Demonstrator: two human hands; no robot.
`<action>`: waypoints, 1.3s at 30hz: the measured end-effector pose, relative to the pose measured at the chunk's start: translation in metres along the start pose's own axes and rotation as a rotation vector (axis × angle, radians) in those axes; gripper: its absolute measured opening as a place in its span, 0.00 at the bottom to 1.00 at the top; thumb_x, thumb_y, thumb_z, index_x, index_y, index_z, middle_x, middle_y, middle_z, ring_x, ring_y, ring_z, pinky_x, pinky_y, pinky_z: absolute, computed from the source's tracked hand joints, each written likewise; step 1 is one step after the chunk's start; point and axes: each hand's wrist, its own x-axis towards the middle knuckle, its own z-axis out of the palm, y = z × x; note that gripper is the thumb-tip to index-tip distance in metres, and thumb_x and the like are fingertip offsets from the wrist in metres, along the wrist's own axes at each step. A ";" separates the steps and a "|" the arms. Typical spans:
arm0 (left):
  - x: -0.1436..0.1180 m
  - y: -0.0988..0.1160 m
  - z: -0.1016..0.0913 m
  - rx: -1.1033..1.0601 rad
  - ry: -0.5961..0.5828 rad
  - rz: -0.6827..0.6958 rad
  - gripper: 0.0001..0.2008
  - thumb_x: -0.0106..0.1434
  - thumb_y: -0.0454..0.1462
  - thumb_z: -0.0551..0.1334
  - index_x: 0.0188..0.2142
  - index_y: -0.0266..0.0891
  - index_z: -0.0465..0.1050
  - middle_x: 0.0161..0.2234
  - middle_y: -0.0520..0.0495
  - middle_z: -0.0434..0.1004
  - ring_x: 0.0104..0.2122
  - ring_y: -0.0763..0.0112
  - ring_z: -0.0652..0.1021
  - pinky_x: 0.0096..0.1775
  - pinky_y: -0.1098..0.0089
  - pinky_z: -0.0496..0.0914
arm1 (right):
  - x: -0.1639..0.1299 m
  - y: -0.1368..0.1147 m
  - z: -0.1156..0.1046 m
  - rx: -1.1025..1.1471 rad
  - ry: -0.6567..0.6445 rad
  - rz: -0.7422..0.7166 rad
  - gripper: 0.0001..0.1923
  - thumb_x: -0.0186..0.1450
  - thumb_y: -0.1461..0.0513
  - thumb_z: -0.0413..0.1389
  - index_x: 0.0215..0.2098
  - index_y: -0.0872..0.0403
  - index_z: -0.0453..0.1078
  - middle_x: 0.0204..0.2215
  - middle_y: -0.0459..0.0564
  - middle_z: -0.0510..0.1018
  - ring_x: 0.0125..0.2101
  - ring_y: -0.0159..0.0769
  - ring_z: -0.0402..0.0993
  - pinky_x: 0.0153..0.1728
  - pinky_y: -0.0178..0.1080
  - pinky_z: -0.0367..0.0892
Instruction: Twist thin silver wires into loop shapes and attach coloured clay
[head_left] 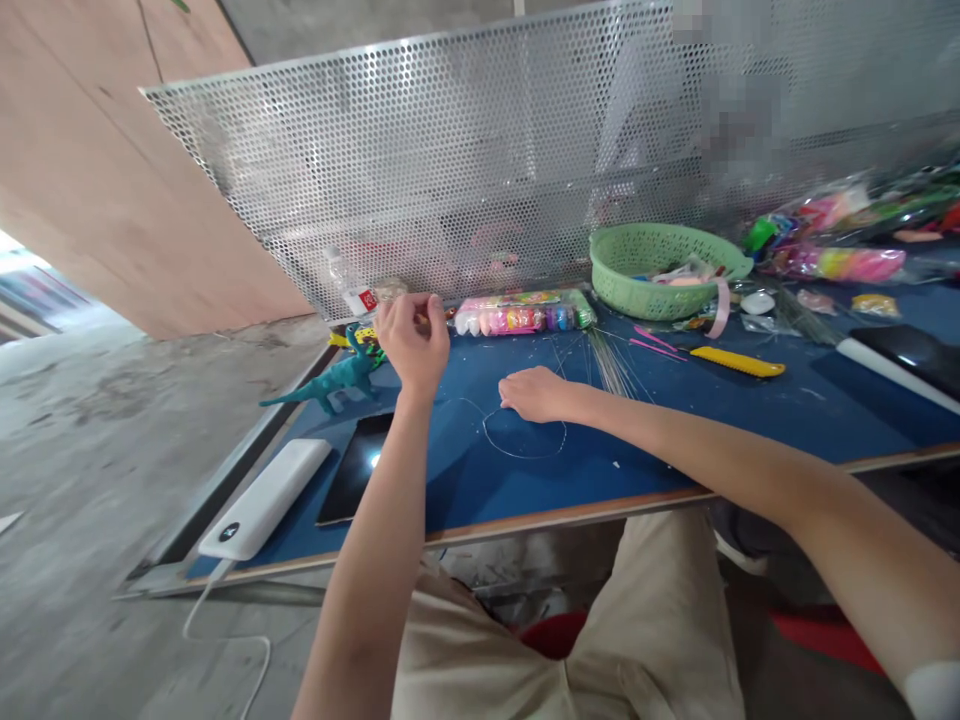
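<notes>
Nearest, a power bank [264, 498] and dark tablet [358, 478] lie on the blue desk [675, 440]. Mid-desk, the wire [525, 447] is bent into one rough loop, nothing fixed to it yet, so early going, I'd say. Right hand [534, 393] presses flat on the loop's far edge, fingers curled; left hand [412, 343] is raised, pinching the wire's end. Farther: dinosaur [337, 380], clay pack [521, 317], green basket [660, 265].
</notes>
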 end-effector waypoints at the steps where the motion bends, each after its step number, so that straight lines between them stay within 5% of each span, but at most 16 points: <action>1: -0.001 0.004 -0.001 0.000 -0.016 0.034 0.09 0.70 0.42 0.60 0.34 0.43 0.72 0.30 0.46 0.74 0.38 0.61 0.73 0.49 0.57 0.66 | 0.000 0.000 0.000 -0.023 -0.006 0.007 0.12 0.75 0.61 0.50 0.45 0.58 0.74 0.42 0.62 0.83 0.44 0.51 0.82 0.35 0.41 0.69; 6: -0.010 0.024 -0.003 -0.050 -0.156 0.193 0.08 0.69 0.42 0.60 0.35 0.43 0.73 0.31 0.46 0.74 0.38 0.60 0.74 0.49 0.56 0.68 | -0.003 0.030 -0.018 -0.008 0.203 0.244 0.14 0.72 0.65 0.48 0.51 0.62 0.71 0.45 0.68 0.81 0.44 0.55 0.80 0.37 0.46 0.69; 11: -0.016 0.033 0.003 -0.119 -0.304 0.211 0.11 0.72 0.42 0.57 0.35 0.42 0.73 0.31 0.45 0.77 0.35 0.64 0.75 0.44 0.61 0.71 | -0.017 0.070 -0.039 0.180 0.445 0.462 0.16 0.75 0.62 0.42 0.52 0.59 0.68 0.46 0.66 0.80 0.42 0.53 0.77 0.40 0.47 0.68; 15: -0.022 0.035 0.011 -0.145 -0.542 0.206 0.13 0.74 0.42 0.56 0.50 0.40 0.74 0.44 0.43 0.81 0.45 0.65 0.79 0.51 0.63 0.73 | -0.032 0.077 -0.036 0.242 0.575 0.520 0.15 0.76 0.58 0.42 0.50 0.55 0.68 0.44 0.62 0.80 0.43 0.51 0.77 0.41 0.45 0.66; 22: -0.037 0.037 0.032 -0.020 -0.581 0.237 0.27 0.72 0.46 0.61 0.65 0.38 0.65 0.63 0.35 0.72 0.64 0.54 0.71 0.64 0.55 0.65 | -0.041 0.079 -0.027 0.315 0.600 0.328 0.10 0.76 0.59 0.43 0.42 0.53 0.63 0.39 0.58 0.80 0.42 0.49 0.77 0.42 0.44 0.65; 28: -0.041 0.037 0.034 -0.050 -0.567 0.189 0.23 0.74 0.43 0.58 0.65 0.40 0.66 0.60 0.39 0.76 0.60 0.60 0.75 0.61 0.59 0.67 | -0.040 0.076 -0.023 0.918 0.497 0.102 0.08 0.77 0.59 0.42 0.38 0.49 0.55 0.30 0.45 0.75 0.29 0.35 0.77 0.37 0.39 0.72; 39: -0.044 0.029 0.039 -0.221 -0.433 0.298 0.15 0.76 0.40 0.55 0.53 0.41 0.78 0.46 0.43 0.82 0.48 0.65 0.79 0.51 0.63 0.73 | -0.036 0.070 -0.011 1.340 0.491 -0.026 0.09 0.75 0.55 0.52 0.39 0.49 0.59 0.26 0.40 0.72 0.24 0.31 0.73 0.33 0.43 0.81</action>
